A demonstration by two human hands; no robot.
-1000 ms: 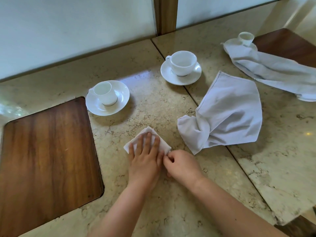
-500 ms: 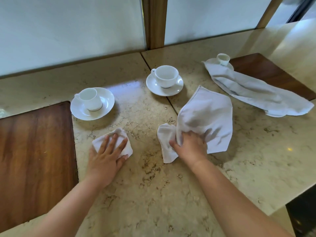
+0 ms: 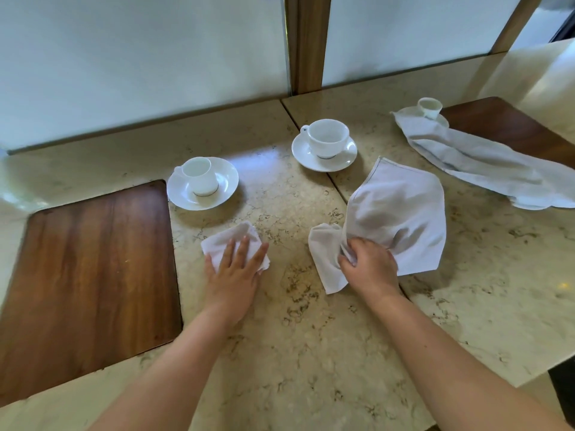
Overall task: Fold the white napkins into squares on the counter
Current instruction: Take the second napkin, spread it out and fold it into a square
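A small folded white napkin lies on the marble counter, and my left hand rests flat on it with straight fingers. To its right a large rumpled white napkin is partly lifted off the counter. My right hand grips a bunch of it at its near left part. A third white napkin lies stretched out at the far right, one end over a saucer.
Two white cups on saucers stand behind the napkins, one on the left and one in the middle. A smaller cup sits at the far right. Dark wooden inlays flank the counter. Frosted panels rise behind.
My right hand left the folded napkin, moved right and took hold of the rumpled napkin, which is now lifted. My left hand slid the folded napkin leftward and stays flat on it.
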